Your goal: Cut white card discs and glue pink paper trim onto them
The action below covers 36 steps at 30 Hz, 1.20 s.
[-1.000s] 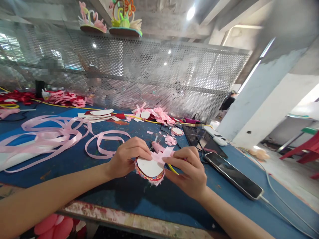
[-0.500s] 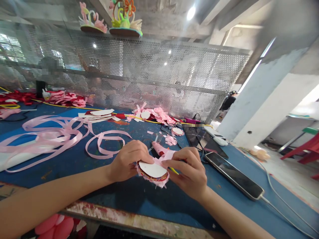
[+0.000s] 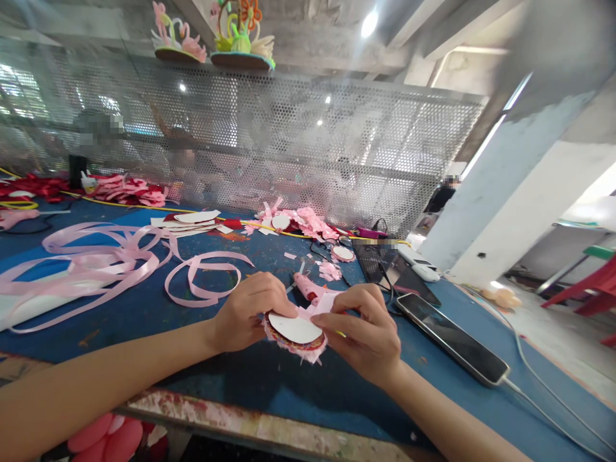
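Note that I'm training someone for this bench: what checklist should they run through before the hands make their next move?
1. Disc steadied: ok; the left hand pinches the upper edge of the white-faced disc.
2. Strip held: ok; the right hand pinches the pink strip at the disc's upper right.
3. Strip bonded to disc: cannot tell; fingers cover the join.
4. Glue gun hot: cannot tell; the pink glue gun lies just beyond the hands.
5. Tabletop free of scraps: not ok; pink scraps lie beyond the glue gun.
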Each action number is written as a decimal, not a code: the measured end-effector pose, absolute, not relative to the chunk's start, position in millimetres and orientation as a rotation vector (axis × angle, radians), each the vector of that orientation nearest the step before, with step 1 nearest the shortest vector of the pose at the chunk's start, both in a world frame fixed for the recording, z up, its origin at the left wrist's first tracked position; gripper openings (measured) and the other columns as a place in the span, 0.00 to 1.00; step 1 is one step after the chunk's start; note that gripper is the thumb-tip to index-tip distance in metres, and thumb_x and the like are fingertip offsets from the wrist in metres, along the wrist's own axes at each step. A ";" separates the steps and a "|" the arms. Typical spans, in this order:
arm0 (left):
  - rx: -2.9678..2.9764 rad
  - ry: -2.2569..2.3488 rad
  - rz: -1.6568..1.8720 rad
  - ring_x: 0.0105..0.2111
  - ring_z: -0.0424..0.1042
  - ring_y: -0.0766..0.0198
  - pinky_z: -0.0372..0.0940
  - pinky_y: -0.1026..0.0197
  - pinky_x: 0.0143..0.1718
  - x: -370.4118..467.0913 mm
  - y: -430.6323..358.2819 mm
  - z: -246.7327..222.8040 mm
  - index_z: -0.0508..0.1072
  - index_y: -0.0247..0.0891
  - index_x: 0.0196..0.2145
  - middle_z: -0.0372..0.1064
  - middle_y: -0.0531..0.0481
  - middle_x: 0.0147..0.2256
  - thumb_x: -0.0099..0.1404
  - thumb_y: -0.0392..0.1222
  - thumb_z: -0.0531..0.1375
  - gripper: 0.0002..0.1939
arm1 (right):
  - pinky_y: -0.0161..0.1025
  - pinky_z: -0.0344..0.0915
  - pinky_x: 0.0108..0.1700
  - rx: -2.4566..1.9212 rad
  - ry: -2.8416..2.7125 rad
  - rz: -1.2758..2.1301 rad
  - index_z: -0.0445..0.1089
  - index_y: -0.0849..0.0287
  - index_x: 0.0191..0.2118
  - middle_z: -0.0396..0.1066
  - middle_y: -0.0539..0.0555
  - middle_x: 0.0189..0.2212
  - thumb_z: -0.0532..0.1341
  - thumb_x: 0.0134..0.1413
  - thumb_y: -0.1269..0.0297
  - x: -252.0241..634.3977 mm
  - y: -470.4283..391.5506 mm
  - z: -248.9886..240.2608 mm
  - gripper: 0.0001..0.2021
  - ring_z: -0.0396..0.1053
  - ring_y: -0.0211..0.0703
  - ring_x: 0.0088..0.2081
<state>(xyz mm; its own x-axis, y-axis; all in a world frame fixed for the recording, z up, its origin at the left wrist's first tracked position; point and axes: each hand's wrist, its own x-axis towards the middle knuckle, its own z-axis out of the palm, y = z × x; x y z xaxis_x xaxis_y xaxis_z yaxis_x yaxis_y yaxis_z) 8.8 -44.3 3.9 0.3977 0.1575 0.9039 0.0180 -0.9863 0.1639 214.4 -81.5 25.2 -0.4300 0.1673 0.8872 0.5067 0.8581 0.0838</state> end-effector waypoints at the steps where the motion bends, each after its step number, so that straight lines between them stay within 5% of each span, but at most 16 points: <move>1: 2.514 0.143 1.664 0.32 0.69 0.62 0.63 0.58 0.34 9.3 -43.9 3.9 0.70 0.36 0.34 0.71 0.47 0.28 0.62 0.38 0.59 0.03 | 0.39 0.59 0.32 -0.489 -2.008 -0.417 0.72 0.56 0.32 0.63 0.51 0.25 0.62 0.52 0.72 214.3 -81.4 25.2 0.04 0.61 0.38 0.29; 27: 2.541 0.133 1.665 0.32 0.69 0.63 0.64 0.60 0.34 9.1 -42.2 5.6 0.70 0.35 0.33 0.72 0.47 0.28 0.59 0.34 0.61 0.03 | 0.39 0.61 0.33 -0.501 -2.042 -0.350 0.68 0.59 0.42 0.68 0.53 0.30 0.60 0.53 0.72 214.6 -80.5 22.1 0.09 0.62 0.40 0.32; 36: 2.558 0.141 1.673 0.32 0.69 0.63 0.64 0.60 0.33 10.1 -41.6 6.3 0.71 0.35 0.31 0.71 0.47 0.27 0.57 0.33 0.63 0.04 | 0.39 0.60 0.33 -0.470 -2.110 -0.335 0.71 0.58 0.35 0.66 0.51 0.26 0.59 0.54 0.75 216.5 -80.0 21.7 0.06 0.60 0.38 0.30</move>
<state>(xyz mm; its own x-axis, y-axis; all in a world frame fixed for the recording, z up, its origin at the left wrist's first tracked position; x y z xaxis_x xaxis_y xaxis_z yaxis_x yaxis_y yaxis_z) 10.1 -41.6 6.3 0.3990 0.1214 0.9089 0.0324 -0.9924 0.1184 216.5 -80.0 21.7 -0.5058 0.2021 0.8386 0.4519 0.8902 0.0580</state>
